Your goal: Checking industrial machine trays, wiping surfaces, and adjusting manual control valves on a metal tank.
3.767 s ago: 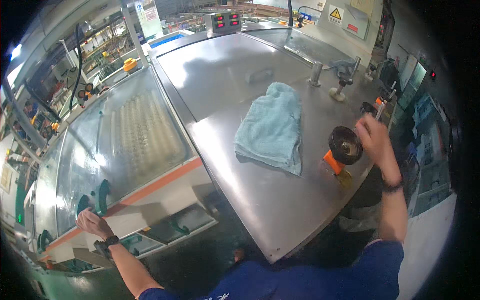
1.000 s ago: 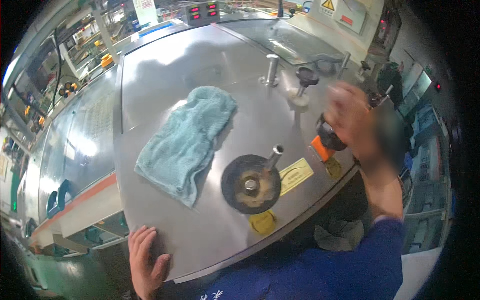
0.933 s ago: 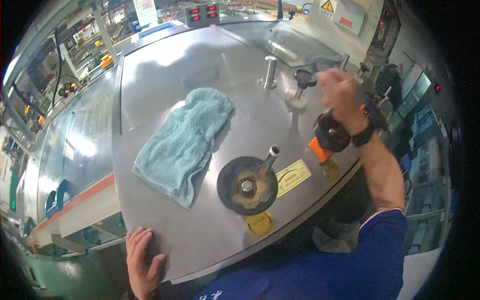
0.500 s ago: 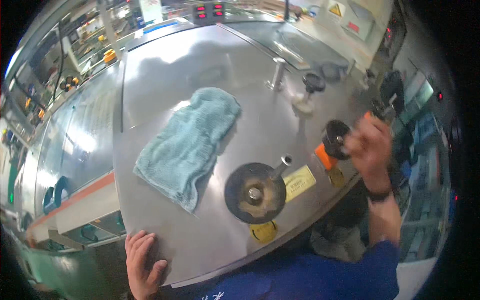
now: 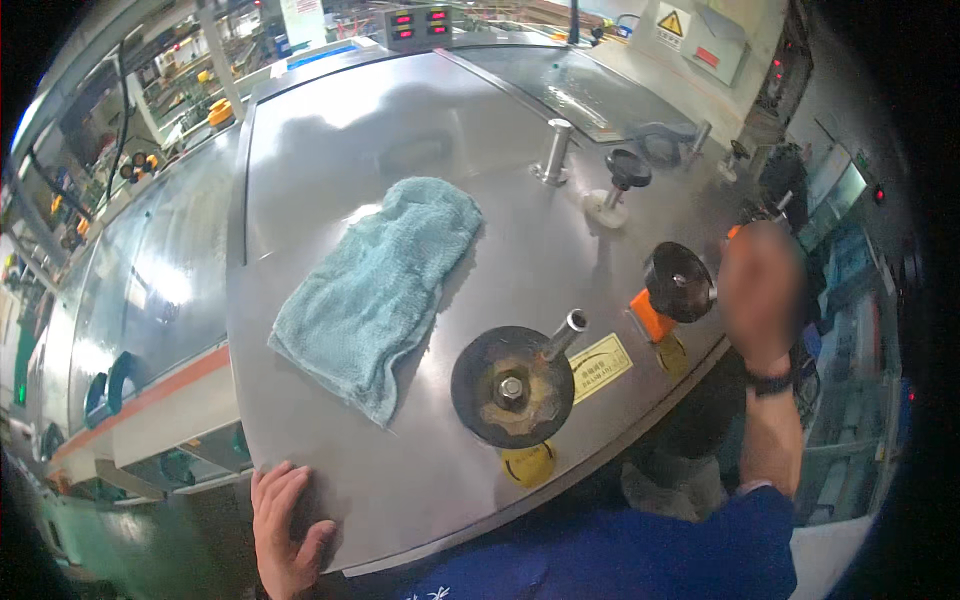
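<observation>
My left hand [image 5: 282, 525] rests on the near left corner of a steel machine top [image 5: 330, 440], fingers stretched and open, holding nothing. At the right edge, my right hand [image 5: 760, 290] is closed on the short side handle of a small black handwheel [image 5: 680, 282]; motion blurs its fingers and hides most of the handle. A larger black handwheel [image 5: 512, 388], with a worn brownish face and a metal crank handle [image 5: 566, 334], stands between my hands, touched by neither. A light blue cloth [image 5: 380, 295] lies crumpled on the steel to its left.
Farther back stand a metal post [image 5: 553, 152] and a black knob [image 5: 627, 170] on a pale base. An orange block [image 5: 652, 315] sits below the small handwheel. A yellow label [image 5: 600, 368] lies beside the large one. Red-lit displays [image 5: 418, 25] are at the back.
My right hand has moved rightward, off the face of the small handwheel to its outer side. My left hand, the cloth and the large handwheel have stayed put.
</observation>
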Demonstrator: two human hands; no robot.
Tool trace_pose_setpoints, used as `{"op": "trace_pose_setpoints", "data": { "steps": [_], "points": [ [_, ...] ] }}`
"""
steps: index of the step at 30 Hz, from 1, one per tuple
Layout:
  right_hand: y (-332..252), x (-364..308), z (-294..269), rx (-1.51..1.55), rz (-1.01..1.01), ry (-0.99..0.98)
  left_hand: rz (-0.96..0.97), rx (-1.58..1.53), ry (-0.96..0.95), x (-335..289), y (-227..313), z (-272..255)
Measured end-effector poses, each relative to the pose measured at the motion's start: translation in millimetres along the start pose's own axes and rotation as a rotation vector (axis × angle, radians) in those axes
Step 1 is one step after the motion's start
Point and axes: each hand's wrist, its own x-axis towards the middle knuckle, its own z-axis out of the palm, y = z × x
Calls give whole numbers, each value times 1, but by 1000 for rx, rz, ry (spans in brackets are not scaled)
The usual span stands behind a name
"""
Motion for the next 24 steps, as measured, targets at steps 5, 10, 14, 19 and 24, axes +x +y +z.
{"op": "trace_pose_setpoints", "data": {
  "steps": [5, 10, 14, 19, 24],
  "points": [
    [-10, 73, 79, -66, 165, -63, -64, 48, 8, -1, 10, -7],
    [-44, 3, 27, 679, 511, 115, -15, 124, -67, -1, 6, -5],
    [-48, 51, 53, 559, 615, 92, -30, -2, 40, -4, 3, -1],
    [-41, 12, 33, 739, 655, 160, -25, 53, -56, 1, 5, -3],
    [-7, 49, 23, 673, 725, 124, -128, -246, 103, -16, 7, 1]
  ]
}}
